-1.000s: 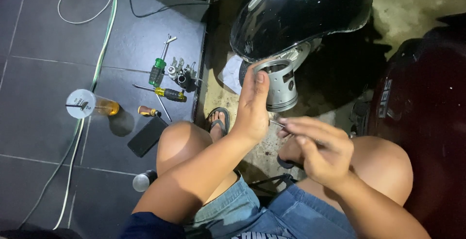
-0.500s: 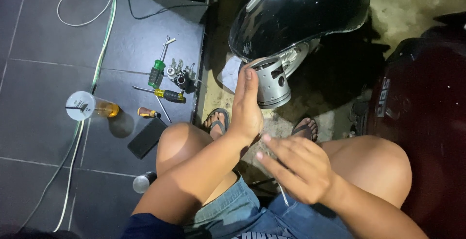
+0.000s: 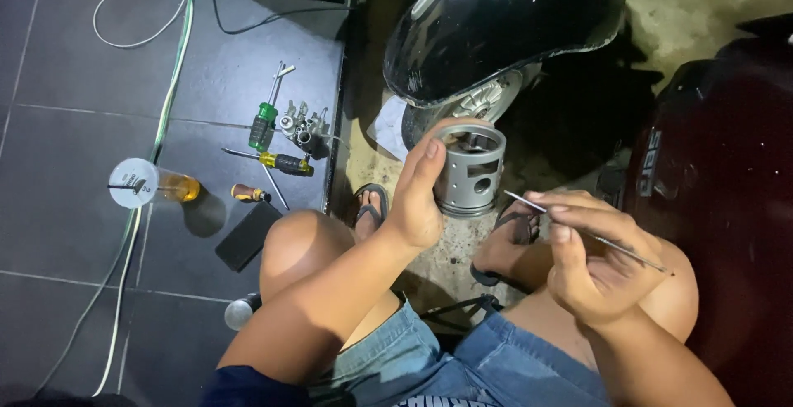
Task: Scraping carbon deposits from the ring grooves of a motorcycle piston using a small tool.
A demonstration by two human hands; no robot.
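Observation:
My left hand grips a grey metal piston, a hollow cylinder with a side hole, held upright above my knees. My right hand pinches a thin metal pick whose tip points left toward the piston's lower right side, a short gap away. I am squatting in denim shorts and sandals, with both hands in front of a black scooter fender.
On the dark tiled floor to the left lie a green-handled screwdriver, a yellow-handled screwdriver, a small carburettor-like metal part, a plastic cup of amber liquid and a dark phone. A dark red vehicle body stands at right. Cables run along the floor.
My left hand has lowered the piston away from the wheel and turned it upright. My right hand moved right and up, and the pick now points at the piston.

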